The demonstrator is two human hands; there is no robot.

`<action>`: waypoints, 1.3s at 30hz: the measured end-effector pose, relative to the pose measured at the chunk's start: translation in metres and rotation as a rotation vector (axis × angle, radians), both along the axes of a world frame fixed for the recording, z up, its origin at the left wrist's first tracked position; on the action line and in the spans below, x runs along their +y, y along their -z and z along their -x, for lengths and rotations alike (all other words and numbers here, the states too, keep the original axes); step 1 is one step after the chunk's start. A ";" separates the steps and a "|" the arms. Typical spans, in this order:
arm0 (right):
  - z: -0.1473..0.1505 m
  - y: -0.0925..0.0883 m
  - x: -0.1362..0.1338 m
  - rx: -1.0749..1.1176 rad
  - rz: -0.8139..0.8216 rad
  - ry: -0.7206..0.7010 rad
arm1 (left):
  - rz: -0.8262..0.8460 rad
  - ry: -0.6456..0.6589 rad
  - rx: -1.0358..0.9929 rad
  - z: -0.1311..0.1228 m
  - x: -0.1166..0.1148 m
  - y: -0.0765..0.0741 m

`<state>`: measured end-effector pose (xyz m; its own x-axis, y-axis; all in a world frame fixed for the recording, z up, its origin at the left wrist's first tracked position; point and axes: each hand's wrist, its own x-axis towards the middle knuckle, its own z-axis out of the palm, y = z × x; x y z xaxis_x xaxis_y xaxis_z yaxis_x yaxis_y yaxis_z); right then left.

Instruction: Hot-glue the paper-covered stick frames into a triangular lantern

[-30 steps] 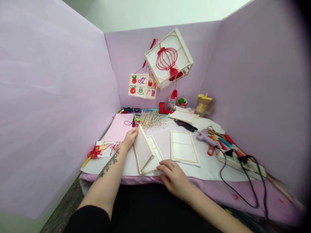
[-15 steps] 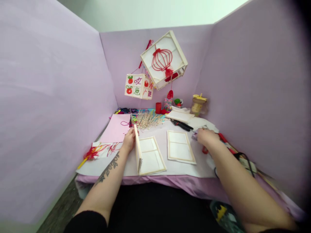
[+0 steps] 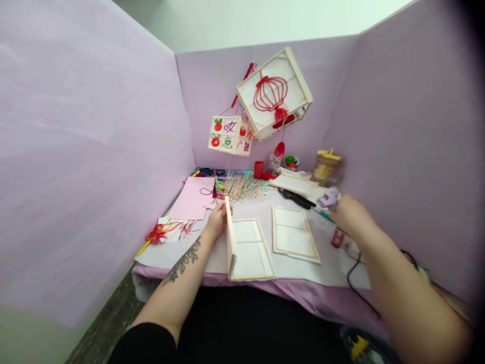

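L hand [image 3: 216,221] grips vert. panel [image 3: 229,240] – flat panel [image 3: 252,255] R of fingers, join unclear; R hand [image 3: 350,212] clasps glue gun [image 3: 328,198]; 3rd panel [image 3: 294,238] loose.

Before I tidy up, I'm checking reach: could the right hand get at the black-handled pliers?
Probably yes: the pliers lie near the right hand, handles uncovered, though that hand seems to hold the lilac glue gun and may need freeing.

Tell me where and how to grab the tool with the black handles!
Probably by the long black handles, coming from the right and the near side. The tool lies slanted, with those handles pointing right and a little toward the front, while its head points away toward the thin sticks.
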<state>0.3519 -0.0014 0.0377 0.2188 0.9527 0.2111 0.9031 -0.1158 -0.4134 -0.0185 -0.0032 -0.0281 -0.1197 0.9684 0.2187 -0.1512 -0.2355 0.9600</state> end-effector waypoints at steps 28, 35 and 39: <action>0.208 0.015 -0.024 1.353 0.224 -0.405 | -0.037 0.062 0.109 -0.009 -0.006 0.002; 0.212 0.019 -0.019 1.353 0.233 -0.377 | -0.046 0.075 0.098 -0.009 -0.004 0.005; 0.212 0.019 -0.021 1.346 0.234 -0.383 | -0.046 0.076 0.093 -0.009 -0.005 0.004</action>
